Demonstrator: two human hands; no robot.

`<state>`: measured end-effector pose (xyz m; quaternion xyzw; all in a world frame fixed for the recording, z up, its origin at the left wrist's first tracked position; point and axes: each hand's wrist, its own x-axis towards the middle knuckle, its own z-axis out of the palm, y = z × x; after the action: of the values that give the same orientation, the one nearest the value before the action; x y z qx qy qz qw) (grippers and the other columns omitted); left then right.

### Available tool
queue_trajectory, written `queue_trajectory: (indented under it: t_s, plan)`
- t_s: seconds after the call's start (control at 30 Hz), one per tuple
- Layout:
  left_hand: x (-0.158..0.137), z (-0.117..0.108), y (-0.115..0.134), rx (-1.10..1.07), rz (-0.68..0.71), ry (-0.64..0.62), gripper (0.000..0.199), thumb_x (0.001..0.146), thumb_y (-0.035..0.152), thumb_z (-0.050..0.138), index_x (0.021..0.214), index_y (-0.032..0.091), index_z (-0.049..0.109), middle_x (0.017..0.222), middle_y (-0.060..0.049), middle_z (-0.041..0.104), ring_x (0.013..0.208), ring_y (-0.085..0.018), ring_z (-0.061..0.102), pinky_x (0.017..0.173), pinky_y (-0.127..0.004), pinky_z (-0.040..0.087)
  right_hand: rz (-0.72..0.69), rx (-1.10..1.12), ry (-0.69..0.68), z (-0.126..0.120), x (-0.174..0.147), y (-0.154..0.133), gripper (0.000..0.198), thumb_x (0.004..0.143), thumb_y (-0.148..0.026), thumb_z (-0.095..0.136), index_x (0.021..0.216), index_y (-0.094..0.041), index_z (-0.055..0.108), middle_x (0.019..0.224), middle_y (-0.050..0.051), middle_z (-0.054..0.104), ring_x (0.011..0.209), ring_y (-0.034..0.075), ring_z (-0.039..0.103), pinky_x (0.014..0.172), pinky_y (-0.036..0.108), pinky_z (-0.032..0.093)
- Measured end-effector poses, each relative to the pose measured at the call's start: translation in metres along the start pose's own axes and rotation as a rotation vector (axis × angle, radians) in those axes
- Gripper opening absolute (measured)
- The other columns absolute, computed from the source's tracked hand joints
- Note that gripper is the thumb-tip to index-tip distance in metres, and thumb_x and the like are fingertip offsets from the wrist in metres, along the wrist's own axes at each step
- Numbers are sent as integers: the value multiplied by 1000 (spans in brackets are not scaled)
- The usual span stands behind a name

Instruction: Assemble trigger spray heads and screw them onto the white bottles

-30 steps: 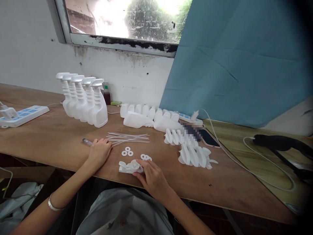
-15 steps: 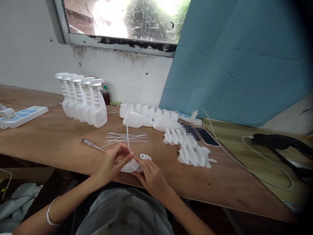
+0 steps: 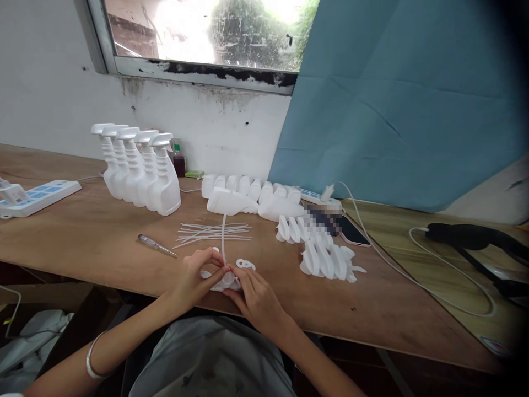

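1. My left hand is pinching the lower end of a thin white tube between thumb and fingers, and the tube is standing nearly upright.
2. My right hand is gripping a white sprayer head near the front edge of the brown table.
3. My fingertips are meeting over the sprayer head and partly hiding it, so I cannot tell whether the tube is entering it.
4. White rings are lying just beyond my right fingers; a screwdriver is lying beyond my left hand.
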<state>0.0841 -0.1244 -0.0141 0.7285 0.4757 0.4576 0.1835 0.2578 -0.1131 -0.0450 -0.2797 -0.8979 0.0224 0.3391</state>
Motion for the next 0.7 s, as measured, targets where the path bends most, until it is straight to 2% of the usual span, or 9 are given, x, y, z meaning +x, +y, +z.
queue_trajectory:
  t_s: [0.2, 0.33, 0.43, 0.5, 0.7]
  plan:
    - [0, -2, -1, 56, 17, -32, 9, 79, 27, 57, 81, 18, 56, 73, 1, 66, 69, -13, 61, 66, -23, 46, 3, 39, -5, 0, 0, 0, 32, 88, -26, 46, 117, -15, 40, 103, 12, 60, 91, 24, 57, 80, 40, 49]
    - [0, -1, 1, 111, 75, -32, 15, 77, 22, 60, 91, 19, 57, 73, 2, 67, 70, -14, 60, 68, -25, 45, 71, 143, -4, -1, 0, 1, 38, 86, -27, 51, 121, -16, 40, 106, 12, 58, 96, 24, 54, 82, 39, 48]
    - [1, -2, 1, 140, 135, -42, 3, 77, 22, 60, 76, 19, 60, 71, 1, 65, 71, -14, 57, 69, -25, 43, 149, 211, -43, -1, 0, 2, 31, 83, -24, 55, 113, -18, 47, 101, 9, 58, 93, 23, 54, 79, 38, 48]
    - [3, -5, 3, 149, 125, -56, 11, 76, 24, 61, 66, 18, 60, 68, 0, 63, 71, -14, 56, 68, -25, 42, 174, 235, -66, -2, 1, 1, 25, 82, -21, 56, 106, -18, 51, 97, 8, 60, 90, 22, 54, 78, 38, 47]
    - [7, -12, 13, 147, 52, -165, 14, 75, 22, 62, 62, 17, 59, 67, 1, 61, 67, -13, 55, 66, -24, 40, 178, 243, -66, -2, 3, -1, 20, 80, -15, 57, 99, -17, 53, 94, 7, 62, 87, 23, 52, 78, 39, 46]
